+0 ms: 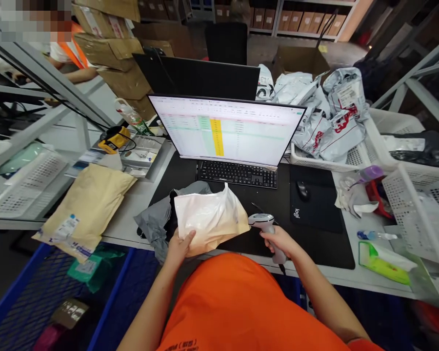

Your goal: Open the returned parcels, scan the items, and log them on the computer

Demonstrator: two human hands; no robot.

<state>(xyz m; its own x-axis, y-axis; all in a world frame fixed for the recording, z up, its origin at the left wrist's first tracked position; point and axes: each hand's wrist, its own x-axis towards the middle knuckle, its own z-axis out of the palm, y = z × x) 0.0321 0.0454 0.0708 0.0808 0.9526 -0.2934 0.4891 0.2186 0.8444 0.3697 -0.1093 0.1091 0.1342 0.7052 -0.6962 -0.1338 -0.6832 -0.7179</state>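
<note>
My left hand [182, 246] grips the lower left edge of a padded mailer [212, 222], pale white on top and tan toward its lower edge, with the thumb on its face. Wrapped around its handle, my right hand [279, 240] holds a grey and white barcode scanner [263, 220]. The scanner's head is close to the mailer's right corner. Behind and left of the mailer lies a crumpled grey plastic bag [155, 214]. A black keyboard [237, 174] sits beyond the mailer, below a monitor [230, 129] that shows a spreadsheet.
A large tan mailer [88, 204] overhangs the desk's left front edge, above a blue crate [113, 297]. At right are a mouse [302, 190] on its pad, a basket [351, 158] heaped with white parcels, and a green packet [386, 265]. A person's arm [81, 74] shows at upper left.
</note>
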